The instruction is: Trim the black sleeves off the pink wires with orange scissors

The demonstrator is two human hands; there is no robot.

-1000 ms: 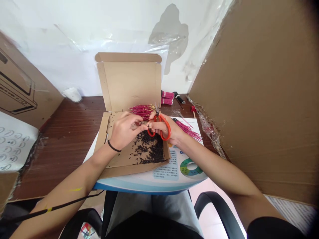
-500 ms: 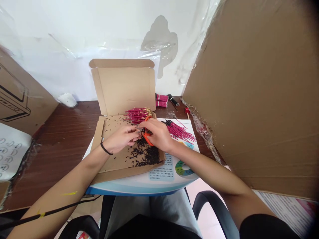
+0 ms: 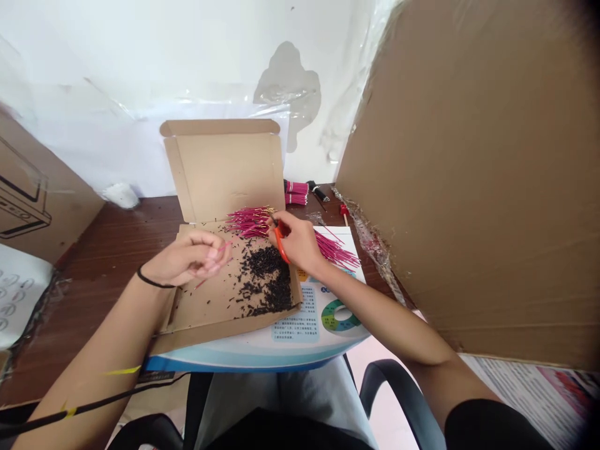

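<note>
My left hand (image 3: 197, 257) is closed with its fingertips pinched on a thin pink wire (image 3: 226, 245), whose other end sticks out below the fingers. My right hand (image 3: 297, 242) has its fingers round the orange handles of a pair of scissors (image 3: 281, 242); the blades point up and left. Both hands are over an open cardboard box (image 3: 206, 315). Inside lie a heap of pink wires with yellowish ends (image 3: 248, 220) and many short black snippets (image 3: 272, 284). To the right of the box, partly behind my right hand, lies another pile of pink wires (image 3: 338, 250).
Tied pink bundles (image 3: 296, 192) and a black bundle (image 3: 319, 190) lie behind the box. Large cardboard panels stand at right (image 3: 469, 175) and left (image 3: 28, 181). A printed sheet (image 3: 300, 322) lies under the box. A black cord (image 3: 103, 395) crosses my left forearm.
My hands have moved apart. The left went left with a pink wire in its fingers; the right stayed near the heap with the scissors. The camera view shifted slightly.
</note>
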